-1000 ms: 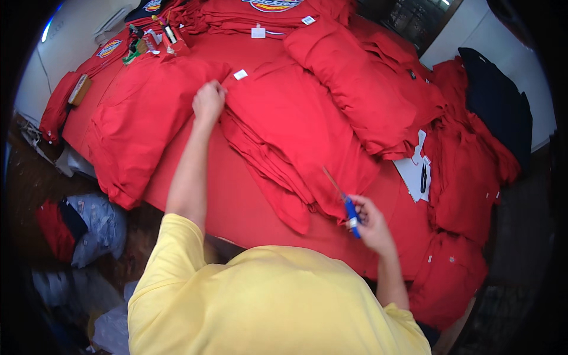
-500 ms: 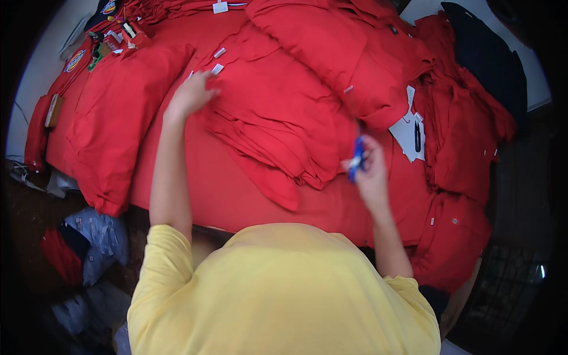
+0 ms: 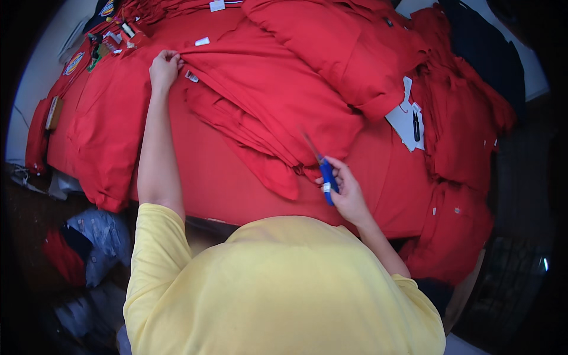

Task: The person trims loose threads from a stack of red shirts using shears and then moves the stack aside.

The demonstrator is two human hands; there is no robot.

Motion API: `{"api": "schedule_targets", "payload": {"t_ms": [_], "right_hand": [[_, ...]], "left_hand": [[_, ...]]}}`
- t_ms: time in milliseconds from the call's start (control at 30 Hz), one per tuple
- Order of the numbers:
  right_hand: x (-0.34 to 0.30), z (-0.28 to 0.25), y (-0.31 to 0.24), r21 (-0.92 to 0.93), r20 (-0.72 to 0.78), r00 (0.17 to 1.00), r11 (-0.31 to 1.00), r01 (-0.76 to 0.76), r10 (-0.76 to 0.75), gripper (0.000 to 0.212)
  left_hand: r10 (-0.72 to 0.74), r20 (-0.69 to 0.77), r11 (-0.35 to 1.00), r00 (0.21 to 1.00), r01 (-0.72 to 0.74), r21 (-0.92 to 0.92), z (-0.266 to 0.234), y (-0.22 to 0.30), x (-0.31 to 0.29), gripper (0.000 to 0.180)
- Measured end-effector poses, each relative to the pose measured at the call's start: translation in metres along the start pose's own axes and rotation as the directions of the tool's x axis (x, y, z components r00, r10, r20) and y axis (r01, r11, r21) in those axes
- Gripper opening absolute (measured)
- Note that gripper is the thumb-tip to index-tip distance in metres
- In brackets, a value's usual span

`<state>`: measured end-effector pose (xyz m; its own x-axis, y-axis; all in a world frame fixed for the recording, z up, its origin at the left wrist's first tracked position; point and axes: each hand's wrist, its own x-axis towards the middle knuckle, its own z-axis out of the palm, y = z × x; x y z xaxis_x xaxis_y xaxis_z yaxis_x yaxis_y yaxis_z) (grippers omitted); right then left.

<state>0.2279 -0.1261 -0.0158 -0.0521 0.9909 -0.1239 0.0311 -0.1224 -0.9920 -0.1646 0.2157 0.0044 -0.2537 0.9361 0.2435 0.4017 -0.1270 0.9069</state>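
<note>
Left hand [image 3: 164,70] pinching the far-left corner of a red garment [image 3: 266,77], garment spread over the middle of a red table [image 3: 207,186], right hand [image 3: 348,194] grasping a blue-handled tool [image 3: 327,177] by the garment's near edge

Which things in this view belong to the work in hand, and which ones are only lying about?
In use:
Blue-handled pointed tool, in the right hand
Red garment, pinched by the left hand

Apparently just lying about:
Black snips-like tool, on the white card
Navy garment, far right
Bluish plastic bag, lower left
</note>
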Motion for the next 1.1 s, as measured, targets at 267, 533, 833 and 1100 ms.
{"api": "schedule_targets", "payload": {"t_ms": [267, 533, 833, 1100], "right_hand": [[-0.007, -0.015, 0.019, 0.128, -0.319, 0.947, 0.990, 0.067, -0.023, 0.054], [0.001, -0.014, 0.018, -0.108, -0.356, 0.931, 0.993, 0.044, -0.080, 0.054], [-0.010, -0.020, 0.016, 0.004, -0.364, 0.921, 0.988, 0.154, -0.142, 0.054], [-0.025, -0.012, 0.016, 0.080, -0.242, 0.968, 0.993, 0.083, -0.062, 0.058]], "left_hand": [[0.044, 0.325, 0.996, 0.945, -0.067, 0.062, 0.047, 0.051, -0.128, 0.033], [0.085, 0.461, 0.956, 0.883, -0.202, 0.211, 0.083, 0.102, -0.235, 0.036], [-0.086, 0.669, 0.282, 0.739, 0.662, -0.695, 0.084, 0.102, -0.156, 0.044], [-0.123, 0.770, 0.578, 0.626, 0.676, -0.457, 0.109, 0.104, -0.202, 0.051]]}}
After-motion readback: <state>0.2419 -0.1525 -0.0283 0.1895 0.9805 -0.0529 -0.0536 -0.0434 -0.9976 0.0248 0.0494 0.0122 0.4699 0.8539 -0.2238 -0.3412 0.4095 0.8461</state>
